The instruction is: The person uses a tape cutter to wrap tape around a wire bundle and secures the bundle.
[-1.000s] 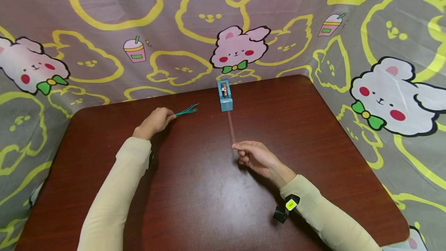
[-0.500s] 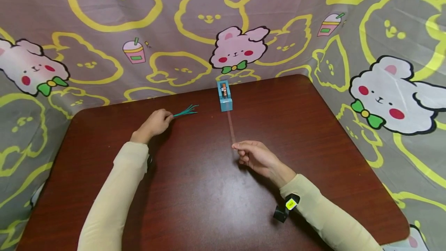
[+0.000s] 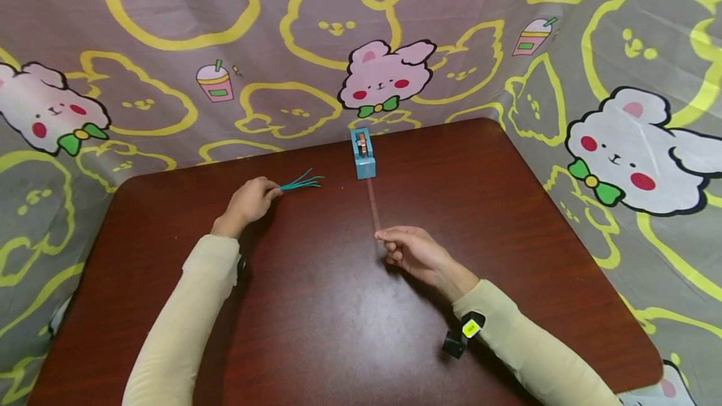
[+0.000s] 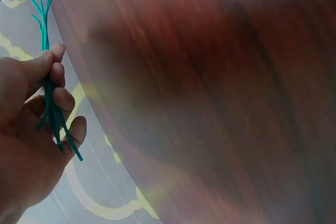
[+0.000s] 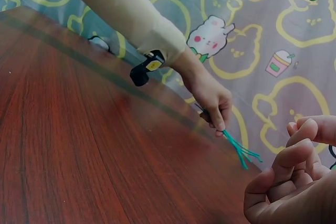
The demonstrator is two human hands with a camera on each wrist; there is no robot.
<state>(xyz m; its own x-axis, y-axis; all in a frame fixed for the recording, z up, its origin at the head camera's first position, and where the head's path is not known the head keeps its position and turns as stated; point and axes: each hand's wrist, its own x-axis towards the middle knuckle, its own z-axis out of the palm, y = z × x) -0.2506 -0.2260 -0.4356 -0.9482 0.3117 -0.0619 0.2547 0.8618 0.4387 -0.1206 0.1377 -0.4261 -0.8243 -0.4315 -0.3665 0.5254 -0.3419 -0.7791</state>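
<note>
My left hand [image 3: 252,200] is above the left part of the table, pinching a bundle of thin teal wires [image 3: 299,183] between thumb and fingers. In the left wrist view the wires [image 4: 45,38] splay out at both ends, and the thumb covers their middle. A blue tape dispenser [image 3: 365,168] with a roll inside stands near the table's back edge. From it a strip of clear tape [image 3: 372,205] stretches toward me. The tape's free end is pinched by thumb and finger of my right hand [image 3: 417,252]; its other fingers [image 5: 294,153] are curled.
The dark reddish-brown table [image 3: 316,306] has rounded corners. A patterned cloth curtain [image 3: 271,49] hangs right behind its back edge and along both sides. A black wrist-worn camera [image 3: 454,343] juts out beside my right sleeve.
My left hand has shifted slightly left and toward me with the wires, whose far tips now fan out differently. The right hand, tape strip and dispenser stay essentially where they were.
</note>
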